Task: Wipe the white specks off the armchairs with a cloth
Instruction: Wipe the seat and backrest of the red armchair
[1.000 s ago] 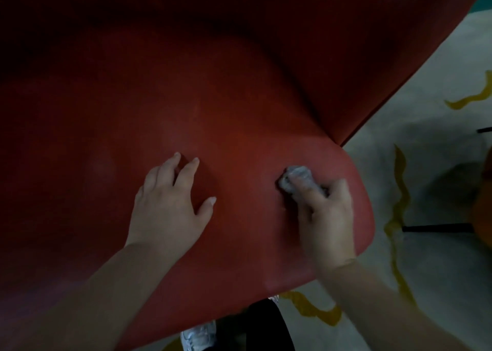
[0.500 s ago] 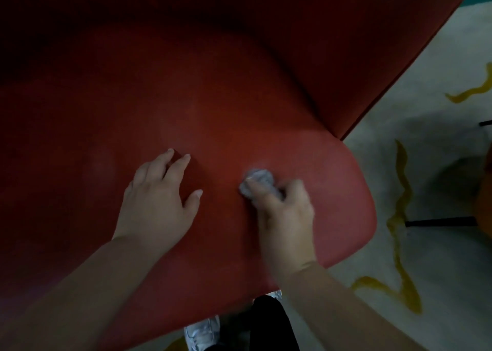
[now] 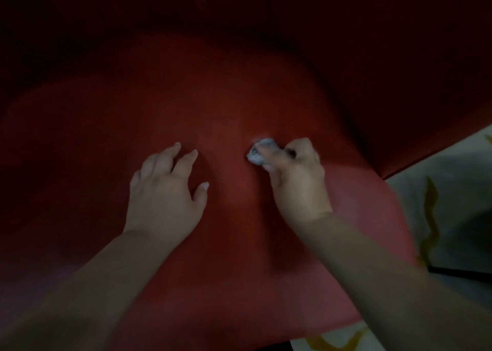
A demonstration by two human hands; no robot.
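A red armchair seat [image 3: 213,98] fills most of the view, dim and dark toward the back. My right hand [image 3: 298,180] is closed around a small crumpled grey-white cloth [image 3: 257,153] and presses it onto the middle of the seat. The cloth sticks out past my fingertips and looks blurred. My left hand [image 3: 165,191] lies flat on the seat to the left of the cloth, fingers spread, holding nothing. I cannot make out any white specks in this dim light.
The chair's dark red backrest [image 3: 372,58] rises behind and to the right. A pale floor with yellow wavy lines [image 3: 431,217] shows at the right edge, crossed by a thin black bar [image 3: 458,272].
My right hand has slid the cloth from the seat's right front toward the middle and further back. The view has shifted closer to the seat. My left hand has stayed flat.
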